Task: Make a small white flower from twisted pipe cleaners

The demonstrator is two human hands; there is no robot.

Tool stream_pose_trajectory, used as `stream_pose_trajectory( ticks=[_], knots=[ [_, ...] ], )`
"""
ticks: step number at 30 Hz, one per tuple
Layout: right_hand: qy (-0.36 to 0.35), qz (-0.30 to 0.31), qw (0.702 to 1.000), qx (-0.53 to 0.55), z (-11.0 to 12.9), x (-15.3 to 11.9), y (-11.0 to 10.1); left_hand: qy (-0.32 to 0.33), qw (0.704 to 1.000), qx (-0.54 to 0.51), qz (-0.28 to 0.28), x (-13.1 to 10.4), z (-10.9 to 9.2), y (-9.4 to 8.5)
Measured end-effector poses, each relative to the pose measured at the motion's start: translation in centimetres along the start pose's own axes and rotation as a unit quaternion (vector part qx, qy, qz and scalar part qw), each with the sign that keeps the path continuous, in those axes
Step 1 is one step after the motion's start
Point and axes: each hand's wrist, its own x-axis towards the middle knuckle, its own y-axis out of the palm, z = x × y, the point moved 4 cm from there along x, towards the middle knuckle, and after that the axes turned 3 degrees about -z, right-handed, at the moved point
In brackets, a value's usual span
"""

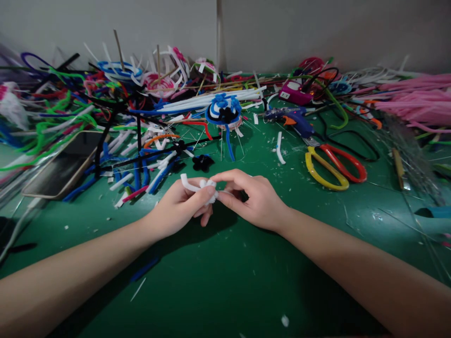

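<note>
A small white fuzzy pipe-cleaner piece point(207, 185) is pinched between the thumb and fingers of my left hand point(181, 206); one end sticks up and bends to the left. The thumb and forefinger of my right hand point(255, 197) close on its right side. Just beyond my hands lies a black flower shape point(203, 162) on the green table point(225, 281). Farther back stands a blue, white and black pipe-cleaner piece point(223, 112) with a blue strand hanging down.
Scissors point(327, 173) with yellow and red handles lie at the right, near a blue glue gun point(299, 123). A phone point(65, 164) rests at the left. Heaped coloured pipe cleaners point(120, 103) line the back, with pink ones point(419, 101) at the right.
</note>
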Motion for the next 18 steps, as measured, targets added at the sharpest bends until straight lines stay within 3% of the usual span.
stream_pose_trajectory(
  ticks=[18],
  knots=[
    [0.027, 0.039, 0.999, 0.015, -0.24, -0.03, 0.3, -0.004, 1.0, -0.008, 0.002, 0.12, 0.08, 0.06]
  ],
)
